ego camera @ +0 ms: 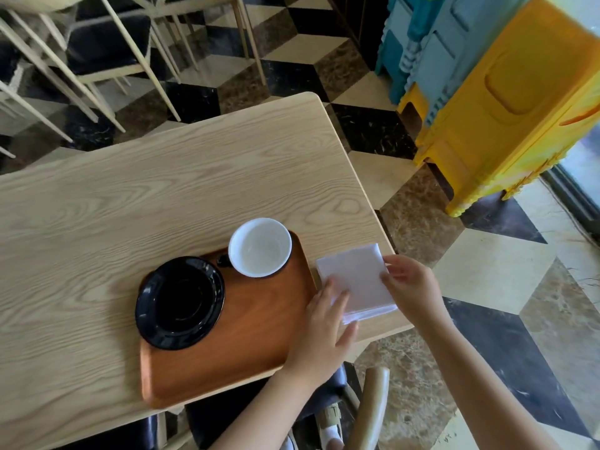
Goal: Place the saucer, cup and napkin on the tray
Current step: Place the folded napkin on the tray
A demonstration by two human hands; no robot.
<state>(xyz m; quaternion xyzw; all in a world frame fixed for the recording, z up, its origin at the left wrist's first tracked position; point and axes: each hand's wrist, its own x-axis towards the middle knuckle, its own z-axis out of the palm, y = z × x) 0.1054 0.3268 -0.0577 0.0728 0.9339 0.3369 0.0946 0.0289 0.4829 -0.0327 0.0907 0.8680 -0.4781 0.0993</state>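
Both bare forearms reached up from the lower edge of the view, angled toward each other. The left hand [324, 332] lay palm down, fingers [334, 298] stretched forward and slightly spread, the thumb splayed out to the right; its fingertips rested on the napkin's [354, 280] near left part. The right hand [410, 287] came in from the right, wrist bent, with its fingers curled inward and pinching the napkin's right edge. The two hands stood close together, not touching each other.

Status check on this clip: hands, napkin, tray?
Both hands, left and right, on napkin, on table beside tray. Saucer, cup on tray. Path clear.
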